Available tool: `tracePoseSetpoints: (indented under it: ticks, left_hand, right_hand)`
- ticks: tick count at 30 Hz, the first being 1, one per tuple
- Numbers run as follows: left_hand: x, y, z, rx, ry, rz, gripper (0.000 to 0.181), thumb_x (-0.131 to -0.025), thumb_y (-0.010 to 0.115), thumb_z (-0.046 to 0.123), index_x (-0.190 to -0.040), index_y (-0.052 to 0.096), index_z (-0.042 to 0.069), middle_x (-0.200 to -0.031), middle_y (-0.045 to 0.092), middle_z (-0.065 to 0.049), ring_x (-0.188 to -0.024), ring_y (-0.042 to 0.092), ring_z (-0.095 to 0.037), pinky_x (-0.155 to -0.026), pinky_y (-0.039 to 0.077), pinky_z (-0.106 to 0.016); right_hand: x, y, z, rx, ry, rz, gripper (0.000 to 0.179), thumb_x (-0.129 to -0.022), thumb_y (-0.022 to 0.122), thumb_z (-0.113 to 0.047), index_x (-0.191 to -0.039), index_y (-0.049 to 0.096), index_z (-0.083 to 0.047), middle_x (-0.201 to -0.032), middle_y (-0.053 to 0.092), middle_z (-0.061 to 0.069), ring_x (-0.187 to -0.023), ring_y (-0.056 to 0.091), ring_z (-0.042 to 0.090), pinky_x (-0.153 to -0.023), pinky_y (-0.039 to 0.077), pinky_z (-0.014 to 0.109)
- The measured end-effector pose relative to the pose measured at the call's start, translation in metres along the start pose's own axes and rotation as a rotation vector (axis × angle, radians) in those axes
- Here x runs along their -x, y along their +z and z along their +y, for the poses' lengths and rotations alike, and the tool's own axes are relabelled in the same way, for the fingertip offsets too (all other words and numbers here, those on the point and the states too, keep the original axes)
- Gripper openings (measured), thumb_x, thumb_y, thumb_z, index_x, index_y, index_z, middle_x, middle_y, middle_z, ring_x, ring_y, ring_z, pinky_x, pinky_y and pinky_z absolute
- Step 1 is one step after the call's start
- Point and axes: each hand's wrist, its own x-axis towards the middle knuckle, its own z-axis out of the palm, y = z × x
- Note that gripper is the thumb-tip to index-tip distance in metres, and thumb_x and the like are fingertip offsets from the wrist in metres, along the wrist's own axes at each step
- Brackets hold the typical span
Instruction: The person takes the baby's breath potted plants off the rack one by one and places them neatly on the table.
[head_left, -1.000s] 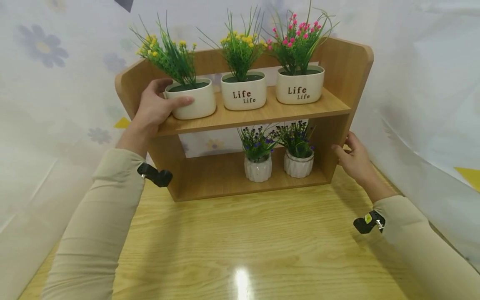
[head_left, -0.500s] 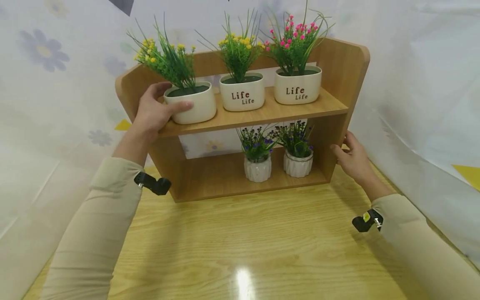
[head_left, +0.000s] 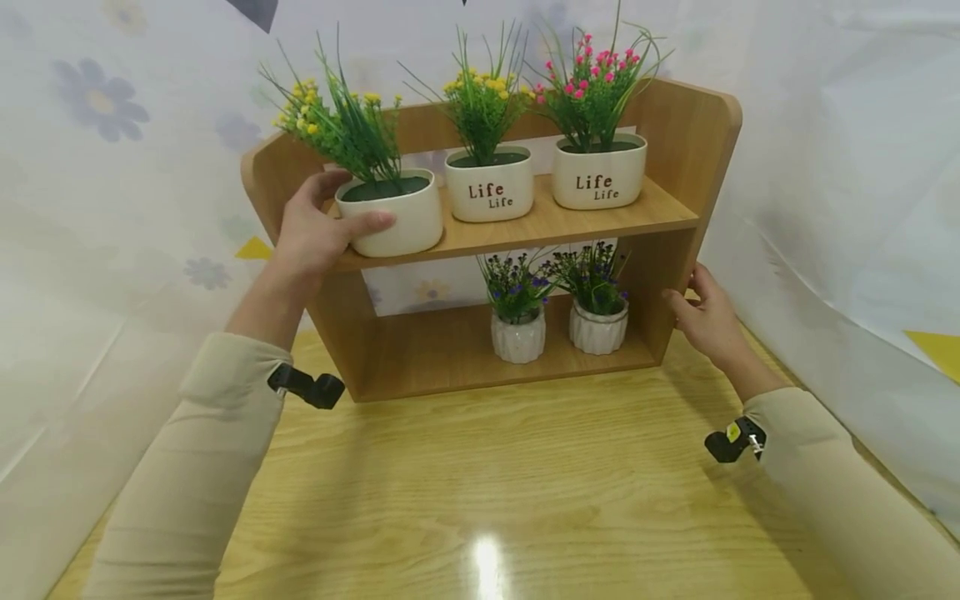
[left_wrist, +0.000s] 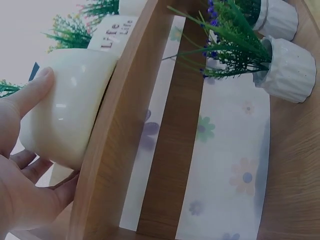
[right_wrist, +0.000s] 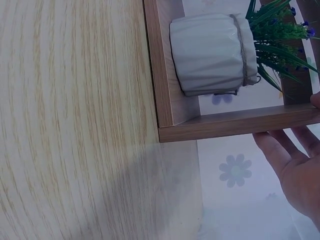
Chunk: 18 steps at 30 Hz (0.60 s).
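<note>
Apparently most of the arranging is done: on the brown, wood-grained two-tier shelf [head_left: 423, 358], four pots stand free of the hands and one is held. That one, a smooth cream oval pot with yellow flowers [head_left: 416, 221], is at the left end of the upper tier, by its front edge. The left-hand grip [head_left: 309, 225] is curled around its left end, thumb across the front, so final placing and letting go seem left; whether the board bears its full weight I cannot tell. The right-hand grip [head_left: 707, 318] pinches the flat right side panel [head_left: 712, 125].

Alongside stand a glossy cream oval pot with yellow flowers [head_left: 491, 200] and a similar pink-flowered pot [head_left: 600, 187], both lettered "Life". Below, toward the right, are a round white fluted pot with purple flowers [head_left: 517, 340] and its cord-necked match [head_left: 597, 331], probably ceramic. Their foliage looks like thin plastic. The pale desk [head_left: 465, 467] has streaky grain and a shiny finish.
</note>
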Motion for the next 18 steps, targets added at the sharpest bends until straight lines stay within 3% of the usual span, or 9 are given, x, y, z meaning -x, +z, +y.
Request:
tracePoseSetpoints:
  ticks: [8, 13, 18]
  left_hand:
    - [0.017, 0.003, 0.008, 0.007, 0.015, -0.022, 0.093, -0.059, 0.083, 0.045, -0.139, 0.038, 0.028, -0.140, 0.037, 0.007, -0.122, 0.038, -0.016, -0.099, 0.037, -0.040]
    - [0.031, 0.007, 0.012, 0.028, 0.033, -0.049, 0.092, -0.058, 0.084, 0.044, -0.137, 0.039, 0.030, -0.137, 0.039, 0.008, -0.117, 0.048, -0.023, -0.097, 0.039, -0.043]
    - [0.046, 0.009, 0.014, 0.023, 0.063, -0.083, 0.088, -0.061, 0.084, 0.041, -0.136, 0.040, 0.028, -0.136, 0.040, 0.009, -0.118, 0.049, -0.024, -0.097, 0.038, -0.046]
  right_hand:
    - [0.001, 0.001, -0.004, -0.014, -0.008, -0.005, 0.052, -0.097, 0.048, -0.014, -0.145, 0.028, -0.013, -0.124, 0.045, 0.021, -0.093, 0.058, 0.034, -0.062, 0.054, 0.030]
    - [-0.002, -0.001, 0.001, -0.009, -0.006, -0.002, 0.051, -0.096, 0.048, -0.015, -0.144, 0.030, -0.016, -0.123, 0.046, 0.018, -0.091, 0.059, 0.031, -0.061, 0.054, 0.030]
    - [-0.001, -0.001, -0.001, -0.008, 0.003, -0.002, 0.051, -0.096, 0.049, -0.014, -0.144, 0.031, -0.015, -0.123, 0.046, 0.019, -0.089, 0.060, 0.028, -0.061, 0.054, 0.030]
